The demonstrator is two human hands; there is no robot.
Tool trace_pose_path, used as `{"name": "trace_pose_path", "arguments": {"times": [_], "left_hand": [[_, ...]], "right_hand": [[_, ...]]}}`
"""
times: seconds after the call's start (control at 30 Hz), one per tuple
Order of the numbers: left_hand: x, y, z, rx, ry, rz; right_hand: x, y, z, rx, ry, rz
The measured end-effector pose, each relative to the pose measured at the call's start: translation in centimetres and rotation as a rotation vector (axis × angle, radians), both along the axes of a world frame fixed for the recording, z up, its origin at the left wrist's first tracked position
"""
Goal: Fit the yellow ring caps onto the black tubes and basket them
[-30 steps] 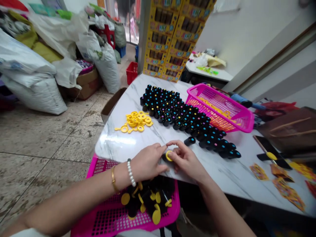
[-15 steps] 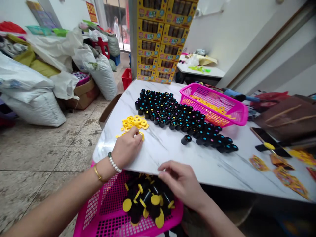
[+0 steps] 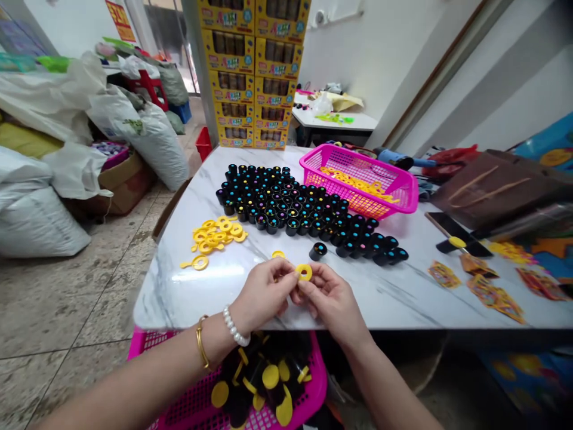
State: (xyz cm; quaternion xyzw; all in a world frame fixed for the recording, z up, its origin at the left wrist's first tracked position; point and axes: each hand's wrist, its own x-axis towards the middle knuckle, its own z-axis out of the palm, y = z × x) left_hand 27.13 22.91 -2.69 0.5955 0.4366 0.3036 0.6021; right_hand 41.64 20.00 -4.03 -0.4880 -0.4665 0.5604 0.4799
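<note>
A flat yellow plastic ring (image 3: 304, 272) is held above the table's front edge between both hands. My left hand (image 3: 265, 289), wearing a pearl bracelet and a gold bangle, pinches it from the left. My right hand (image 3: 333, 297) grips it from the right with thumb and fingers. Just beyond the left fingers shows another yellow ring (image 3: 278, 254); whether they touch it I cannot tell. A single black cylinder (image 3: 318, 251) stands upright near the right hand, apart from a dense group of black cylinders (image 3: 286, 203) with coloured dots on top. Left of them lies a pile of yellow rings (image 3: 217, 235).
A pink basket (image 3: 409, 194) of yellow pieces stands behind the cylinders. Below the table edge, another pink basket (image 3: 319, 382) contains black cylinders with yellow caps. Stacked yellow boxes (image 3: 255, 77) rise at the back. Phone (image 3: 474, 242), wrappers (image 3: 492, 295) and brown bag (image 3: 505, 185) lie right.
My left hand has moved right from the yellow pile to meet my right hand, and a yellow ring is now between them. The view has shifted to the right.
</note>
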Motion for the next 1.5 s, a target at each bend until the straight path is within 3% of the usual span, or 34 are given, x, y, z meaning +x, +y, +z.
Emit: {"name": "trace_pose_path", "arguments": {"times": [0.2,0.33,0.4,0.57,0.67,0.77,1.0,1.3,1.5], "left_hand": [[2.8,3.0,0.5,0.403,0.225,0.143],[5.4,6.1,-0.4,0.529,0.365,0.038],[5.7,6.6,-0.8,0.547,0.385,-0.028],[2.6,3.5,-1.5,0.581,0.367,-0.126],[0.8,1.7,-1.7,0.617,0.360,-0.144],[0.6,1.2,-2.0,0.658,0.340,-0.146],[1.1,1.9,-2.2,0.646,0.353,-0.160],[0.7,1.7,-1.1,0.551,0.298,-0.197],[0.8,2.1,-1.0,0.272,0.207,-0.175]], "right_hand": [[4.1,0.0,-0.4,0.044,-0.062,-0.219],[6.3,0.1,-0.7,0.023,-0.126,-0.272],[6.9,0.1,-0.8,0.017,-0.148,-0.304],[7.4,-0.1,-1.0,-0.027,-0.066,-0.334],[6.5,-0.1,-0.6,-0.071,-0.056,-0.201],[5.1,0.4,0.1,-0.058,-0.166,-0.080],[3.9,1.4,0.6,0.010,-0.361,-0.108],[4.0,1.5,0.2,-0.051,-0.221,-0.026],[3.8,1.4,0.3,-0.066,-0.204,0.002]]}}
